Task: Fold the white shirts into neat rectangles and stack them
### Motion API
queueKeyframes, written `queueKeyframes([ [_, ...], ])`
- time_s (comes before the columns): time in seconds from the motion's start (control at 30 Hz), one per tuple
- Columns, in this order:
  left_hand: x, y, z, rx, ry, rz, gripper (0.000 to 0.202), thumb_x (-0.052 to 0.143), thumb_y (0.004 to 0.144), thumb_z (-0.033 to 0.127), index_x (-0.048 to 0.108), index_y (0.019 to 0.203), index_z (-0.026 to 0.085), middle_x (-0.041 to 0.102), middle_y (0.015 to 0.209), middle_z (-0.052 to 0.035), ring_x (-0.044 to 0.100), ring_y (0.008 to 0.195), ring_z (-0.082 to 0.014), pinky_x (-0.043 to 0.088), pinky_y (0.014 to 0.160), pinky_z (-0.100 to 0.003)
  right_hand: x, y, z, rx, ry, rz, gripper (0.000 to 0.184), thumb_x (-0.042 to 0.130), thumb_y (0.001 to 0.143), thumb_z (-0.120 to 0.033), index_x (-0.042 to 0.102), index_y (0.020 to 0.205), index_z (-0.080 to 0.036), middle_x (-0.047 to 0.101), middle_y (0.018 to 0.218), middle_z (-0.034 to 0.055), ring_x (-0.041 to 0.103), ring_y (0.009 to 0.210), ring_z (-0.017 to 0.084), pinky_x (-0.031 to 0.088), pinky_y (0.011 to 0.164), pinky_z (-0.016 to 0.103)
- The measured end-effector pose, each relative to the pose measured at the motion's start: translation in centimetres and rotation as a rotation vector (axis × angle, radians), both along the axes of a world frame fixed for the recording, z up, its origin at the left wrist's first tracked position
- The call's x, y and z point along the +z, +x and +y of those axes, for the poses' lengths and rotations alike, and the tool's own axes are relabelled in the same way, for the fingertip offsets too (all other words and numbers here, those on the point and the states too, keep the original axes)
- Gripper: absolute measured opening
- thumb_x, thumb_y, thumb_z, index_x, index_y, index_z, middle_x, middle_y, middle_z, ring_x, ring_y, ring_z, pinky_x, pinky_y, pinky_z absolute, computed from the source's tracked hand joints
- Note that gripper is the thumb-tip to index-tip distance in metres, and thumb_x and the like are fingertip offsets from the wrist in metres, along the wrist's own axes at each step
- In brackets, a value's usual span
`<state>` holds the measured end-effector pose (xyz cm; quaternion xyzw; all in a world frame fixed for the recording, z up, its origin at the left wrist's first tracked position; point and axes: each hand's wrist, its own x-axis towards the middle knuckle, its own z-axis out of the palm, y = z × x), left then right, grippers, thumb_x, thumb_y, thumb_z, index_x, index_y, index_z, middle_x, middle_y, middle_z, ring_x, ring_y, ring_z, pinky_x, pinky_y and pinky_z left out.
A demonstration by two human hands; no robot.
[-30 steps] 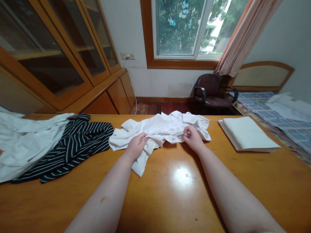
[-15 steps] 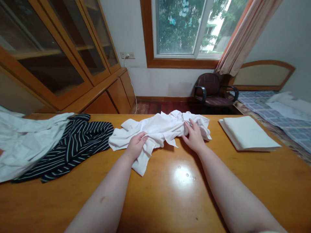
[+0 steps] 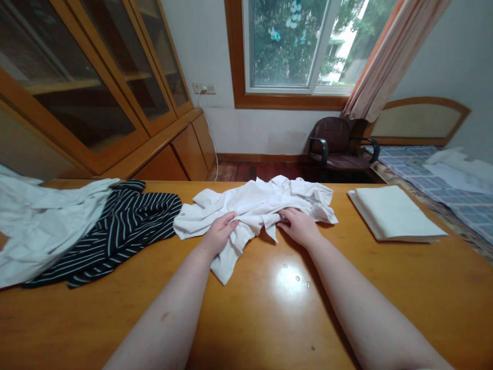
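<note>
A crumpled white garment (image 3: 254, 205) lies in the middle of a wooden table (image 3: 269, 308), near its far edge. My left hand (image 3: 219, 234) is closed on a fold at the garment's near left part. My right hand (image 3: 298, 226) rests on the near edge of the garment, a little right of centre, with its fingers curled into the cloth. Both forearms reach across the table from the near side.
A black-and-white striped garment (image 3: 119, 226) and a white cloth (image 3: 42, 221) lie at the left of the table. A folded white cloth (image 3: 393, 210) sits at the right. Behind are a glass-fronted cabinet (image 3: 88, 87), a dark chair (image 3: 335, 144), a window and a bed (image 3: 442, 180).
My right hand moved up onto the garment with fingers spread, then came back left and down and closed on the cloth's near edge. My left hand kept its hold.
</note>
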<state>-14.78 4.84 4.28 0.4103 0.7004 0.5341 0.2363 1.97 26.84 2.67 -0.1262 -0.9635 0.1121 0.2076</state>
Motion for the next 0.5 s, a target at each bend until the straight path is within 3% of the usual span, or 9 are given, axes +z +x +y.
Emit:
queueKeyframes([
  [0.17, 0.1, 0.0, -0.1, 0.003, 0.000, 0.126, 0.026, 0.047, 0.087, 0.040, 0.058, 0.080, 0.017, 0.057, 0.073, 0.0011, 0.053, 0.073, -0.0155, 0.042, 0.070, -0.025, 0.1, -0.1, 1.3, -0.020, -0.019, 0.019, 0.015, 0.054, 0.086, -0.025, 0.068, 0.086, -0.021, 0.069, 0.092, 0.0054, 0.058, 0.088, 0.021, 0.042, 0.079, 0.031],
  [0.33, -0.3, -0.4, 0.0, 0.177, 0.037, 0.178, 0.025, 0.046, 0.087, 0.038, 0.056, 0.077, 0.018, 0.056, 0.067, 0.0028, 0.052, 0.068, -0.0146, 0.041, 0.066, -0.023, 0.7, 0.0, 1.3, -0.147, 0.050, 0.017, 0.018, 0.054, 0.086, -0.031, 0.064, 0.077, -0.019, 0.067, 0.077, 0.0062, 0.056, 0.083, 0.023, 0.038, 0.077, 0.034],
  [0.5, -0.5, -0.5, 0.0, 0.313, 0.079, 0.153, 0.025, 0.046, 0.087, 0.039, 0.056, 0.078, 0.018, 0.055, 0.065, 0.0036, 0.051, 0.065, -0.0138, 0.040, 0.063, -0.023, 0.3, -0.1, 1.5, -0.204, 0.021, -0.062, 0.016, 0.057, 0.083, -0.031, 0.063, 0.075, -0.019, 0.067, 0.078, 0.0067, 0.056, 0.081, 0.022, 0.038, 0.074, 0.032],
])
